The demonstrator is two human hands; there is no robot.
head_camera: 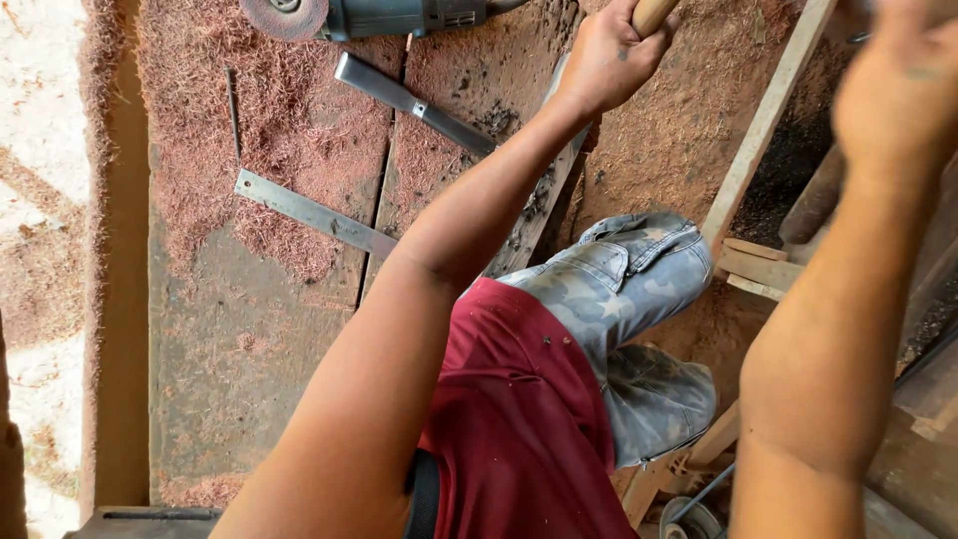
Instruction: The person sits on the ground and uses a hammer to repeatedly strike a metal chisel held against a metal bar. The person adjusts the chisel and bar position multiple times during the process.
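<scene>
Wooden handle (654, 12) at top centre of frame, left hand (609, 60) clenched round it. Right hand (898, 85) blurred at upper right, grip unclear. Reddish sawdust (269, 150) already thick on bench (230, 339); angle grinder (379, 16), steel square (314, 213) lie idle, upper left.

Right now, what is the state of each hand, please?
Left hand: closed around a wooden handle.
Right hand: raised and blurred; open or closed cannot be told.
</scene>
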